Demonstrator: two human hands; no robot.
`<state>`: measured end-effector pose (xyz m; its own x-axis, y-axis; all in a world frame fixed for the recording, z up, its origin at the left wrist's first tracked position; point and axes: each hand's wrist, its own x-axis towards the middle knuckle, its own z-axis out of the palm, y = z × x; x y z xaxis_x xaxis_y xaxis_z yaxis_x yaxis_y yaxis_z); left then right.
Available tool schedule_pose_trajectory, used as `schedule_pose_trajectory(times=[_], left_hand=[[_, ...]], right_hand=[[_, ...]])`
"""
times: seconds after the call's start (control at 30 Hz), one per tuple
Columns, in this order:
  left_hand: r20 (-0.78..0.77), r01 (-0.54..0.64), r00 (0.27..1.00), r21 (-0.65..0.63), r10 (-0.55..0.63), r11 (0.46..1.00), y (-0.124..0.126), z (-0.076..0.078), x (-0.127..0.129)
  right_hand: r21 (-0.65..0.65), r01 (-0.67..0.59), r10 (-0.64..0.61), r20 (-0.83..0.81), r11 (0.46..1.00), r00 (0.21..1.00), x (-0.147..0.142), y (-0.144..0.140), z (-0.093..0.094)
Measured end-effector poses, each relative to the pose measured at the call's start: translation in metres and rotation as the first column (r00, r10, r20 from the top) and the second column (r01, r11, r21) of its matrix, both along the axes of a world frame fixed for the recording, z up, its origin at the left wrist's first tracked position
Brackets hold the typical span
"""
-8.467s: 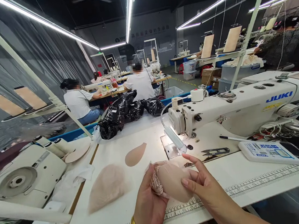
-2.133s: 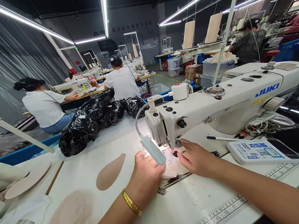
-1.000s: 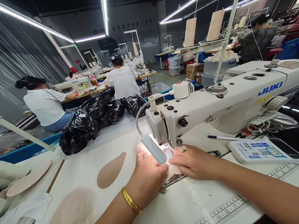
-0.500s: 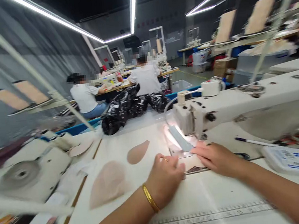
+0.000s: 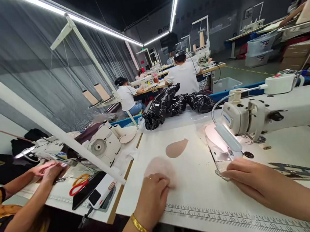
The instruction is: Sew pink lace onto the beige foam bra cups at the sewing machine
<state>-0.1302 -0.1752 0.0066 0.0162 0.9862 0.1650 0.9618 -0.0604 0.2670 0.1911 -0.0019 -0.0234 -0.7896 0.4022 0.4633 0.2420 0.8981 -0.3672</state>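
Note:
My left hand (image 5: 153, 192) has its fingers pinched at the near edge of a sheer pinkish fabric piece (image 5: 158, 167), blurred by motion. Just beyond lies a brown teardrop-shaped fabric piece (image 5: 176, 148), flat on the white table. My right hand (image 5: 247, 178) rests by the front of the sewing machine (image 5: 254, 111), fingers curled together over a small rounded metal edge (image 5: 222, 174); what they hold, if anything, is hidden. Pale pink fabric (image 5: 214, 136) lies beside the lit needle area, partly behind the grey lamp (image 5: 228, 138).
Metal snips (image 5: 305, 171) lie right of my right hand. A printed ruler (image 5: 209, 213) runs along the front edge. Black plastic bags (image 5: 167, 105) sit behind the table. At left, a co-worker's hands (image 5: 50, 171) are at another machine, near red-handled scissors (image 5: 79, 185).
The view has swung left, bringing a neighbouring worker into sight. My left hand has moved from near the needle to the sheer fabric. My right hand has drawn slightly back from the lamp.

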Motion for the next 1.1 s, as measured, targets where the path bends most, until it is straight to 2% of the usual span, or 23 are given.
schedule_pose_trajectory(times=[0.07,0.1,0.13,0.2,0.27,0.3,0.4,0.5,0.6,0.67,0.83,0.97,1.0,1.1], left_hand=[[0.162,0.200,0.968,-0.020,-0.194,0.980,-0.001,0.002,0.018],[0.218,0.244,0.947,-0.001,-0.237,0.970,0.000,0.002,0.024],[0.247,0.234,0.940,0.032,-0.234,0.972,0.002,0.001,0.028],[0.245,0.093,0.962,0.113,-0.119,0.989,0.011,-0.005,0.029],[0.224,-0.043,0.975,0.132,0.012,0.990,0.026,-0.014,0.028],[0.213,-0.071,0.976,0.110,0.046,0.991,0.035,-0.019,0.029],[0.216,0.005,0.976,0.008,-0.007,1.000,0.056,-0.025,0.041],[0.340,0.132,0.934,-0.037,-0.112,0.991,0.067,-0.019,0.057],[0.591,0.171,0.797,-0.024,-0.124,0.985,0.073,-0.011,0.065],[0.689,0.162,0.717,-0.018,-0.104,0.987,0.076,-0.007,0.066],[0.745,0.149,0.660,0.000,-0.100,0.989,0.079,-0.005,0.067],[0.769,0.117,0.635,-0.004,-0.071,0.993,0.076,-0.005,0.067],[0.762,0.106,0.645,-0.012,-0.060,0.994,0.075,-0.004,0.067],[0.699,0.163,0.713,-0.093,-0.052,0.982,0.076,0.001,0.060]], right_hand=[[-0.003,-0.109,0.109,0.043,0.994,0.993,-0.012,-0.012,0.010],[-0.008,-0.137,0.138,0.051,0.990,0.989,-0.017,-0.016,0.013],[-0.018,-0.146,0.146,0.041,0.989,0.988,-0.022,-0.019,0.015],[-0.060,-0.113,0.115,0.024,0.992,0.993,-0.031,-0.021,0.015],[-0.142,-0.002,0.011,0.062,0.990,0.998,-0.039,-0.021,0.011],[-0.188,0.070,-0.052,0.096,0.980,0.994,-0.043,-0.020,0.009],[-0.323,0.228,-0.178,0.178,0.919,0.968,-0.049,-0.017,0.005],[-0.462,0.212,-0.177,0.118,0.861,0.977,-0.048,-0.015,0.009],[-0.614,0.155,-0.217,-0.028,0.774,0.976,-0.040,-0.011,0.017],[-0.714,0.131,-0.255,-0.069,0.688,0.964,-0.033,-0.007,0.020],[-0.901,-0.011,-0.188,-0.103,0.434,0.977,-0.029,-0.003,0.013],[-0.940,-0.150,-0.235,-0.227,0.305,0.945,-0.032,-0.006,0.016],[-0.936,-0.173,-0.236,-0.250,0.305,0.939,-0.033,-0.007,0.018],[-0.894,-0.226,-0.229,-0.330,0.387,0.916,-0.033,-0.010,0.022]])
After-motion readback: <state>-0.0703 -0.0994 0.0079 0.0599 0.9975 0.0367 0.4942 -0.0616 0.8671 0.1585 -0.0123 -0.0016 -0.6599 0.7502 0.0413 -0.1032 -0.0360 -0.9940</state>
